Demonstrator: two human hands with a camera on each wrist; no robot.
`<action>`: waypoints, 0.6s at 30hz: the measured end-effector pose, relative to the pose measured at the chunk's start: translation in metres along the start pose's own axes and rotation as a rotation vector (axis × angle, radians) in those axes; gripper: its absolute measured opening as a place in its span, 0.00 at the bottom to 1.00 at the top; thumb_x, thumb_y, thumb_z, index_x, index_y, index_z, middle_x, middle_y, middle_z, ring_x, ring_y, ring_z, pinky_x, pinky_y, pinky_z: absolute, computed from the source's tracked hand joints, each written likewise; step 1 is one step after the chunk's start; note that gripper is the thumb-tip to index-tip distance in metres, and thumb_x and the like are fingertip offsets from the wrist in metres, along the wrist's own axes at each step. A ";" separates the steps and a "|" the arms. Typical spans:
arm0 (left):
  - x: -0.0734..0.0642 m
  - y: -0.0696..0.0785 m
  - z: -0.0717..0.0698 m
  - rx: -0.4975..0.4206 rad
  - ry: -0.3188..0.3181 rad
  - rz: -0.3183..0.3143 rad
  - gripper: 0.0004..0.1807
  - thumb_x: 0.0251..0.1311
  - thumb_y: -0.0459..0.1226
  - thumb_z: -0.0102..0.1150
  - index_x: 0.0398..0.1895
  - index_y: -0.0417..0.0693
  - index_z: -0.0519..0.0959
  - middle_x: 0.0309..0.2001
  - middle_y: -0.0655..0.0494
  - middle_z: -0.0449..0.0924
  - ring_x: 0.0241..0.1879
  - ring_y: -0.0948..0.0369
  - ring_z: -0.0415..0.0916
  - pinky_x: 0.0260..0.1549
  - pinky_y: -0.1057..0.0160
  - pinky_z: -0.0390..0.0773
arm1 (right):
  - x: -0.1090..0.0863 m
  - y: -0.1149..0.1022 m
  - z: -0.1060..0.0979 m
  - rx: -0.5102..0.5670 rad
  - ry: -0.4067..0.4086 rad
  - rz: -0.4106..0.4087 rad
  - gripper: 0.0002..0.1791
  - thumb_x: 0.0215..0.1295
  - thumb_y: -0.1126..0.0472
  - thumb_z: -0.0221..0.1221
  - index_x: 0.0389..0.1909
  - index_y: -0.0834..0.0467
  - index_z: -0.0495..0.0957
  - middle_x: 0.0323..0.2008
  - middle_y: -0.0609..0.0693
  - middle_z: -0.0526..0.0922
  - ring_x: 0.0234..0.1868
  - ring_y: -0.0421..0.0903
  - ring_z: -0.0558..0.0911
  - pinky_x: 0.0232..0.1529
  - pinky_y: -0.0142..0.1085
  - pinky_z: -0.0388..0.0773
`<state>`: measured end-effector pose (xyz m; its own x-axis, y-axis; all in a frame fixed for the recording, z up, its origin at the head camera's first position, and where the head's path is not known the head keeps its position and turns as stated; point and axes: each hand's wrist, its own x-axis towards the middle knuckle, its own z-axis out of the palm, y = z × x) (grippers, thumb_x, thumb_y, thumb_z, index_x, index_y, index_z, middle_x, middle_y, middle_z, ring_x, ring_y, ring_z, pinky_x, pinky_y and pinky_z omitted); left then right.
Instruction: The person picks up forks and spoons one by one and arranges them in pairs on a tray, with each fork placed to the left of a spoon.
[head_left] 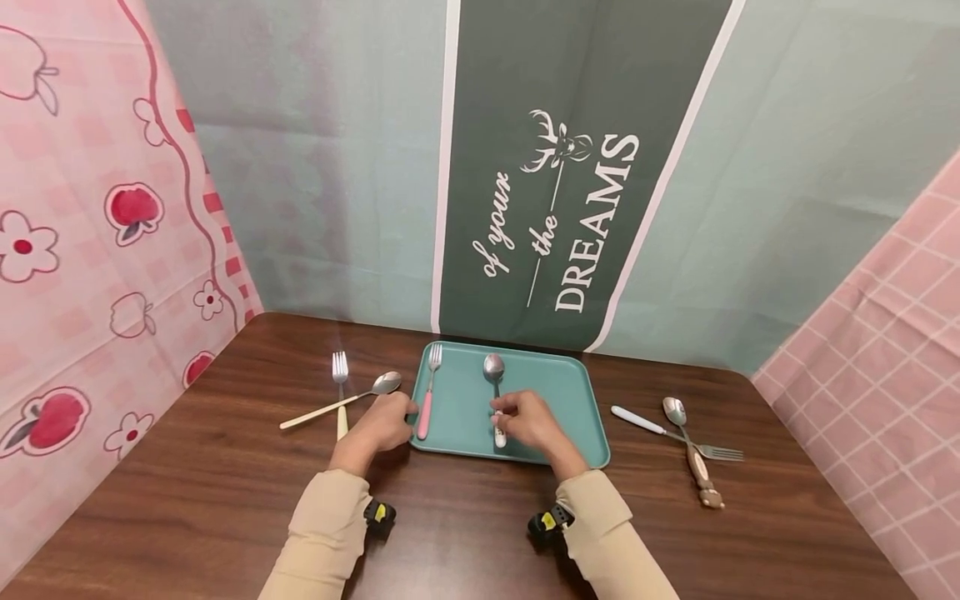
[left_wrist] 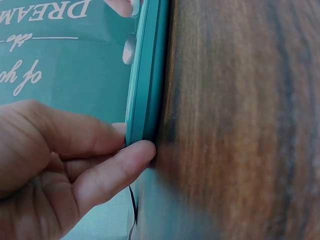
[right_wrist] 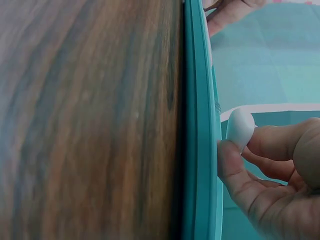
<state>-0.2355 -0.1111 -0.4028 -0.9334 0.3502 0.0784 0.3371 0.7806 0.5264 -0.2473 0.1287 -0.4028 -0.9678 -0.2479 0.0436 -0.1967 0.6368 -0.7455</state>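
A teal tray (head_left: 564,392) lies on the wooden table. My left hand (head_left: 390,419) is at its front left corner, and in the left wrist view the thumb and fingers (left_wrist: 107,172) pinch the tray's edge. On the tray's left side rests a fork (head_left: 426,410) with a pink handle. Near the tray's middle is a spoon (head_left: 492,367) with a white handle. My right hand (head_left: 531,421) pinches that handle; its rounded white end (right_wrist: 240,128) shows between thumb and fingers in the right wrist view.
Left of the tray, a spoon (head_left: 322,411) with a cream handle crosses a fork (head_left: 340,367) with a pale yellow handle. To the right, a white-handled fork (head_left: 637,418) and a spoon (head_left: 699,468) with a brown handle cross. A printed cloth (head_left: 360,208) hangs behind the table.
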 end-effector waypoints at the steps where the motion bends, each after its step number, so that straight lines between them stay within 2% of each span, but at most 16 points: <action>1: 0.000 0.000 0.000 0.000 0.003 0.007 0.13 0.37 0.20 0.49 0.13 0.46 0.64 0.17 0.57 0.57 0.21 0.60 0.54 0.22 0.65 0.56 | 0.000 -0.001 0.001 0.000 -0.002 -0.001 0.12 0.57 0.71 0.60 0.43 0.68 0.80 0.32 0.53 0.81 0.30 0.43 0.77 0.30 0.36 0.75; 6: 0.000 0.000 0.000 0.004 0.013 0.026 0.13 0.34 0.20 0.48 0.12 0.46 0.64 0.17 0.57 0.58 0.21 0.60 0.53 0.22 0.65 0.56 | 0.003 -0.005 0.006 -0.004 -0.015 -0.003 0.13 0.57 0.70 0.60 0.44 0.68 0.79 0.35 0.55 0.81 0.32 0.44 0.78 0.33 0.37 0.75; 14: 0.000 -0.001 0.001 0.001 -0.001 0.003 0.12 0.36 0.20 0.48 0.14 0.46 0.66 0.17 0.57 0.58 0.21 0.60 0.54 0.22 0.65 0.56 | 0.008 -0.008 0.011 -0.003 -0.039 0.001 0.13 0.58 0.70 0.60 0.45 0.68 0.79 0.36 0.56 0.80 0.32 0.44 0.78 0.33 0.37 0.76; 18: 0.000 0.000 0.001 -0.008 -0.001 -0.014 0.13 0.37 0.20 0.48 0.13 0.46 0.64 0.17 0.57 0.56 0.20 0.60 0.53 0.22 0.65 0.56 | 0.011 -0.013 0.013 0.001 -0.040 -0.016 0.14 0.57 0.70 0.59 0.45 0.69 0.79 0.36 0.57 0.80 0.30 0.44 0.78 0.32 0.36 0.76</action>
<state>-0.2357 -0.1108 -0.4037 -0.9380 0.3395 0.0700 0.3227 0.7814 0.5341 -0.2536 0.1081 -0.4017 -0.9576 -0.2866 0.0289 -0.2118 0.6322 -0.7453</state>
